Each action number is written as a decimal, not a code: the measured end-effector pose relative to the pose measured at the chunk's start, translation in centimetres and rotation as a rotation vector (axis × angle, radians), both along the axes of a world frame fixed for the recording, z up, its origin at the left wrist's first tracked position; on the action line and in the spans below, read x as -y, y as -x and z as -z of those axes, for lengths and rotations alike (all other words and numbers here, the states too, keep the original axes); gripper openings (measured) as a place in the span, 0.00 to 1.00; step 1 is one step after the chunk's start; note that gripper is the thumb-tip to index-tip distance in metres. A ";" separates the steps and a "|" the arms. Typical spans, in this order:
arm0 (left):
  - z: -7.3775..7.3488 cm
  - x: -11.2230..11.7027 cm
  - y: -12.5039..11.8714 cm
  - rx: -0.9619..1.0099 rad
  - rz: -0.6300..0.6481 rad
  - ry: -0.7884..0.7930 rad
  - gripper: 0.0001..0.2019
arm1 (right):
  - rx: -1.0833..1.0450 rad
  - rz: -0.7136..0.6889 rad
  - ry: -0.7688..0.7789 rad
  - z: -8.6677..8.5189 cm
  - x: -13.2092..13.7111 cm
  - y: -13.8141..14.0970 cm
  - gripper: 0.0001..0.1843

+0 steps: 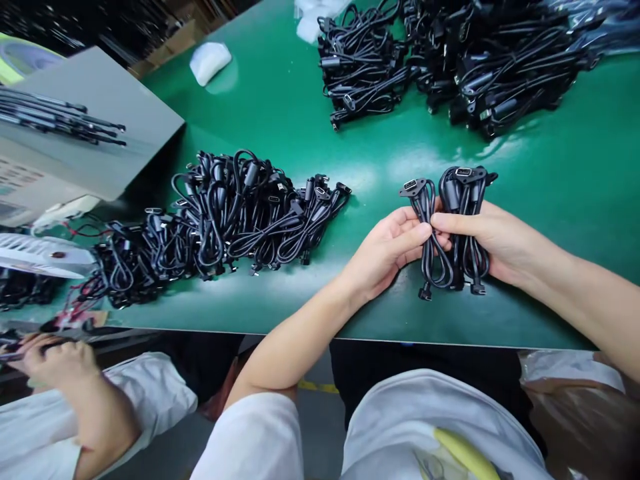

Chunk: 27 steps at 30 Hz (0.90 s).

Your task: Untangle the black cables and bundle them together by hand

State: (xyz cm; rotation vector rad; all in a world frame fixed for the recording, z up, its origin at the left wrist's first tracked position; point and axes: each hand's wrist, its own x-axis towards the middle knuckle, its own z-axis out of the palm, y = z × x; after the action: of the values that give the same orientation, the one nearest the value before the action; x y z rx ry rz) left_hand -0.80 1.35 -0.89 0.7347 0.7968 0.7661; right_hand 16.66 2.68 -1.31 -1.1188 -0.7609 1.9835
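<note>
Between the thumb and fingers of my left hand (395, 243) is a coiled black cable (427, 207), with an oblong panel connector at its top and a small plug at the bottom. My right hand (493, 237) grips a thicker bundle of coiled black cables (463, 200) that look the same kind. The two hands touch, and the cables hang side by side above the green table (300, 307). How many cables the right hand holds is hidden by its fingers.
A long heap of coiled cables (240, 213) lies to the left. More cable piles (500, 73) sit at the back right. A grey machine (120, 120) carries straight cables (55, 117) on top. A co-worker's hands (60, 360) are at lower left. A white clump (210, 61) lies at the back.
</note>
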 end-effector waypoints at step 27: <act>-1.1 0.5 -0.3 0.000 -0.050 -0.108 0.15 | 0.088 -0.037 -0.099 -0.9 1.3 -0.2 0.18</act>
State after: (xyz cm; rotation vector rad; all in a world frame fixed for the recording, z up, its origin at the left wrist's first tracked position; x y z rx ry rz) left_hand -0.54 0.86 0.24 0.8140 0.7809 0.8593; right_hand 16.81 1.37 -0.42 -1.1463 -0.9214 1.9150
